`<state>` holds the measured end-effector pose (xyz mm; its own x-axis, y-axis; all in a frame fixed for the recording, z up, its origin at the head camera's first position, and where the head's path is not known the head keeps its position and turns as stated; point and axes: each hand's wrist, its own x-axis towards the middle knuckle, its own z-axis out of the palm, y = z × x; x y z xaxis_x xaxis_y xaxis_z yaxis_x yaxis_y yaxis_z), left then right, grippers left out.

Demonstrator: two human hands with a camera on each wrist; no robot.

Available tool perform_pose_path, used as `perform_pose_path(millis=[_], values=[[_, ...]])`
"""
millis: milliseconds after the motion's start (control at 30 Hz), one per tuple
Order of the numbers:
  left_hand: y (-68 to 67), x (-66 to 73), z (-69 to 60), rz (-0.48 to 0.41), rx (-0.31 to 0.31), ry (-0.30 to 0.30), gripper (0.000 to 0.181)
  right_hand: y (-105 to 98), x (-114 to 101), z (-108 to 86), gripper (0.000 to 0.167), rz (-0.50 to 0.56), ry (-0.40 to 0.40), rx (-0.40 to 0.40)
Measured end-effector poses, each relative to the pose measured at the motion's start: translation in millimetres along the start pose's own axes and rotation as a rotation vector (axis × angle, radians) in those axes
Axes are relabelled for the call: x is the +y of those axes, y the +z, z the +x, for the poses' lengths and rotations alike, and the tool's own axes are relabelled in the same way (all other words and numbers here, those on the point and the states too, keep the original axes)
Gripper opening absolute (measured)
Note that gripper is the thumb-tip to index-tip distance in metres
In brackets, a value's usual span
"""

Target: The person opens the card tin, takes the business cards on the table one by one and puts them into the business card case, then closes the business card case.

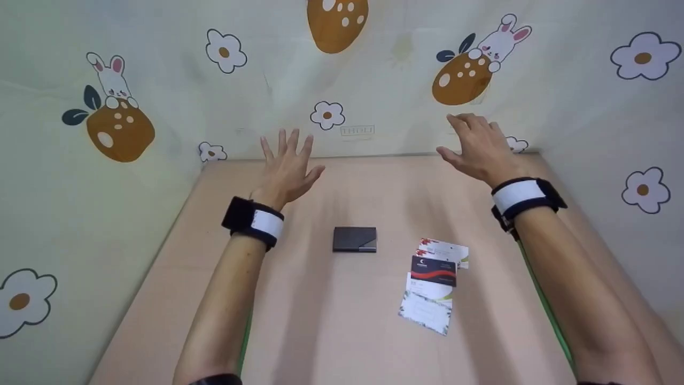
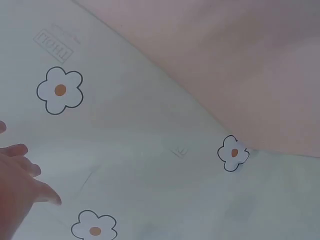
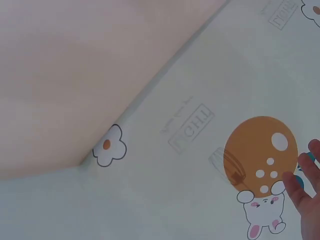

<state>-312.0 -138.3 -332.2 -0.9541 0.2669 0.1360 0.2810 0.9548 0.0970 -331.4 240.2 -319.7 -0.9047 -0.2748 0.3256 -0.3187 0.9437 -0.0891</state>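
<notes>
In the head view my left hand [image 1: 288, 168] is raised over the far left of the table, fingers spread and holding nothing. My right hand [image 1: 478, 147] hovers at the far right, its fingers loosely extended with nothing in them. Below and between them lies a dark grey card case [image 1: 354, 239], flat on the table. To its right is a loose overlapping row of cards: a dark one with a red stripe [image 1: 434, 271] and white printed ones [image 1: 426, 313]. The wrist views show only part of the left hand [image 2: 17, 182] and the right hand [image 3: 307, 185].
The pale pink table [image 1: 363, 342] ends at a patterned sheet [image 1: 385, 80] with rabbits, orange fruit and flowers. That sheet rises behind the table and along both sides. Each wrist wears a black and white strap [image 1: 267, 224].
</notes>
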Motion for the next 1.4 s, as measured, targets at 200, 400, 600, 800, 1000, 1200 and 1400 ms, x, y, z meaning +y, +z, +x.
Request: perform_pose_path(millis=[200, 400, 600, 800, 1000, 1200, 1400], values=[[5.8, 5.0, -5.5, 0.050, 0.022, 0.044, 0.074, 13.7, -5.8, -6.5, 0.069, 0.004, -0.065, 0.017], [10.6, 12.0, -11.3, 0.044, 0.039, 0.097, 0.073, 20.0, -15.4, -10.6, 0.066, 0.019, -0.167, 0.080], [16.9, 17.0, -16.6, 0.003, 0.052, 0.162, 0.072, 26.5, -27.8, -13.3, 0.064, 0.041, -0.275, 0.133], [25.5, 18.7, -22.9, -0.009, 0.085, 0.211, 0.070, 33.3, -39.9, -17.7, 0.064, 0.048, -0.358, 0.148], [33.8, 19.8, -29.7, -0.032, 0.090, 0.252, 0.071, 40.3, -51.2, -23.0, 0.061, 0.024, -0.429, 0.158], [45.5, 19.1, -42.3, -0.082, 0.119, 0.302, 0.080, 48.9, -64.8, -30.7, 0.056, -0.007, -0.489, 0.138], [57.6, 18.2, -52.8, -0.086, 0.141, 0.331, 0.085, 56.8, -76.9, -37.7, 0.052, -0.041, -0.522, 0.132]])
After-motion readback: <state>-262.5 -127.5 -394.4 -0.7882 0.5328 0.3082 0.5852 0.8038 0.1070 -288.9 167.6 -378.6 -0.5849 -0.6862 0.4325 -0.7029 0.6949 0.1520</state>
